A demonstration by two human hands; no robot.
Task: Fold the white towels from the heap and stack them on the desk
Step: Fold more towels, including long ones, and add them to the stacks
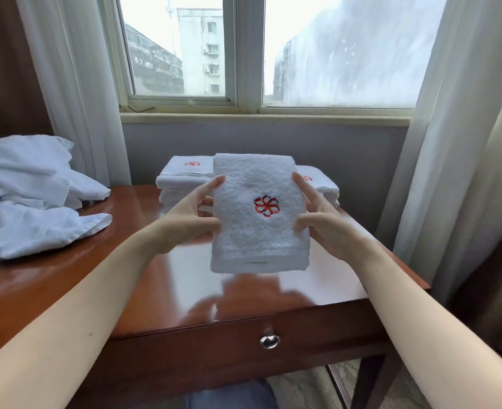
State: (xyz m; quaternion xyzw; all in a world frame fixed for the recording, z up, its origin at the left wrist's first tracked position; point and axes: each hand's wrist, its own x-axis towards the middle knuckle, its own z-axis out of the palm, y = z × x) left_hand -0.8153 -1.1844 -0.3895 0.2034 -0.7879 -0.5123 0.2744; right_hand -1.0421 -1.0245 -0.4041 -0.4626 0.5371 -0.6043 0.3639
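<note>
Two hands held one folded towel (258,231) in the air above the desk (155,284), its red emblem facing the camera. The left hand (190,219) pinched its left edge and the right hand (320,225) its right edge. Two piles of folded towels stood behind it, a left stack (182,178) and a right stack (323,184). One heap (28,196) of loose towels lay at the desk's left end. One drawer (214,346) was closed, its contents hidden.

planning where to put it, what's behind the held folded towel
A left stack and right stack of folded towels sit on the desk. The held towel covers their inner edges, so any gap is hidden.
</note>
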